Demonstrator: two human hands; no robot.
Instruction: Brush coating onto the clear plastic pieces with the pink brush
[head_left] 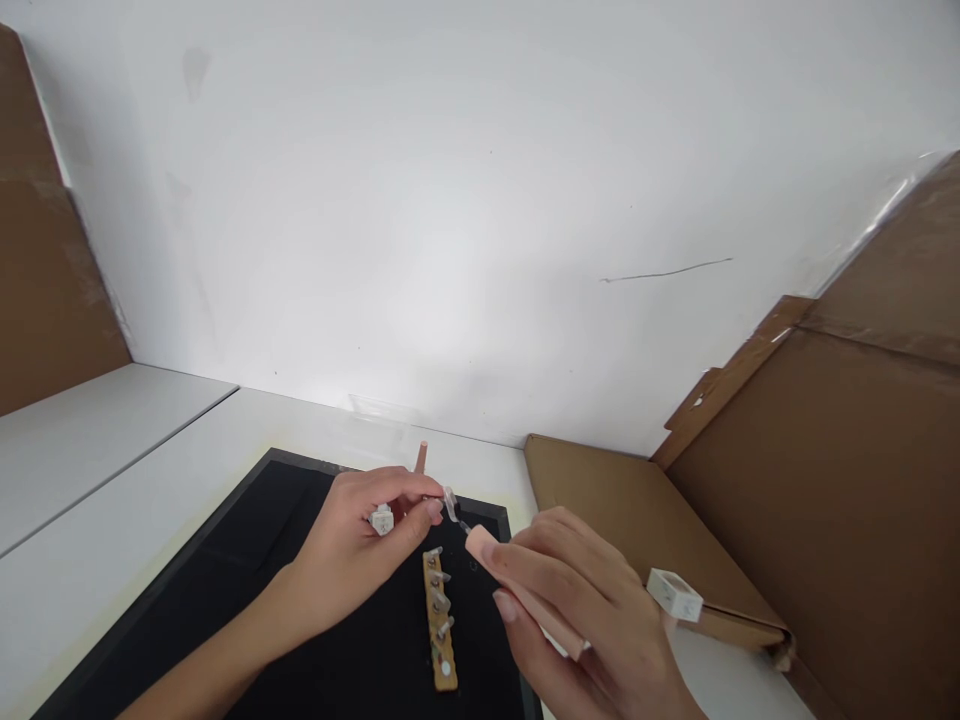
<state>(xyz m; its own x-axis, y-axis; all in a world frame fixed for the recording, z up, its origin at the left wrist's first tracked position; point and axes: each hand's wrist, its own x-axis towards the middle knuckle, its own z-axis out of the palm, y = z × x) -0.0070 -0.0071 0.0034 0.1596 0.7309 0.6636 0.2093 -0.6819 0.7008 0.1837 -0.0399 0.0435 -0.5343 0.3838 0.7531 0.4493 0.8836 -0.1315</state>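
Note:
My left hand (360, 545) pinches a small clear piece (451, 503), shaped like a nail tip, between thumb and forefinger above the black mat. A small white block (382, 519) shows against its palm. My right hand (585, 610) is closed around a pink handle (517, 588) whose thin dark tip points at the clear piece. Below them lies a narrow wooden strip (442, 640) bearing several small clear pieces. A pink stick-like object (421, 457) stands behind my left hand.
The black mat (255, 540) covers much of the white table (150, 480). At the right are a flat cardboard box (600, 490) and a white square holder (675, 595). A clear plastic container (379, 420) is near the white wall; cardboard panels flank both sides.

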